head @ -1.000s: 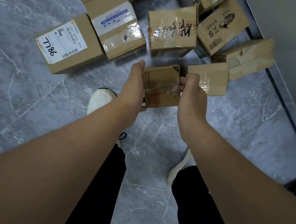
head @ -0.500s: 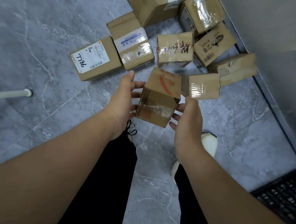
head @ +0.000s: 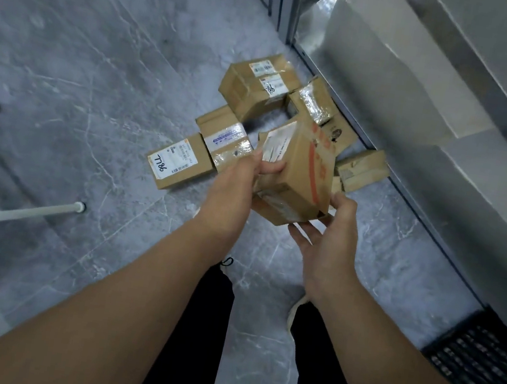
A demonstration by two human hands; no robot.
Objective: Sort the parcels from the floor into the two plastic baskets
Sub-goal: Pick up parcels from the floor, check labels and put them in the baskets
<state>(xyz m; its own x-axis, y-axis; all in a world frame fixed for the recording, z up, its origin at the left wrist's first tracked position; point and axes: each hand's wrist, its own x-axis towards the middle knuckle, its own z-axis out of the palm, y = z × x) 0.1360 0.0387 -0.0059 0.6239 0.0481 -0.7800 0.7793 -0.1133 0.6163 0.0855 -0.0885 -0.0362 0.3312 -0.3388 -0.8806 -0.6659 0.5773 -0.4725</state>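
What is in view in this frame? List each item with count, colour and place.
held parcel: one, brown with red print, mid-frame, off the floor
floor parcels: at least six, brown cardboard, clustered on the floor near the wall
basket: one, black, lower right edge
stand legs: several, white, left side
floor: grey, marbled
shoe: one, white, below the right forearm
trousers: black, bottom centre
left hand: grips the held parcel's left side
right hand: supports the held parcel from below
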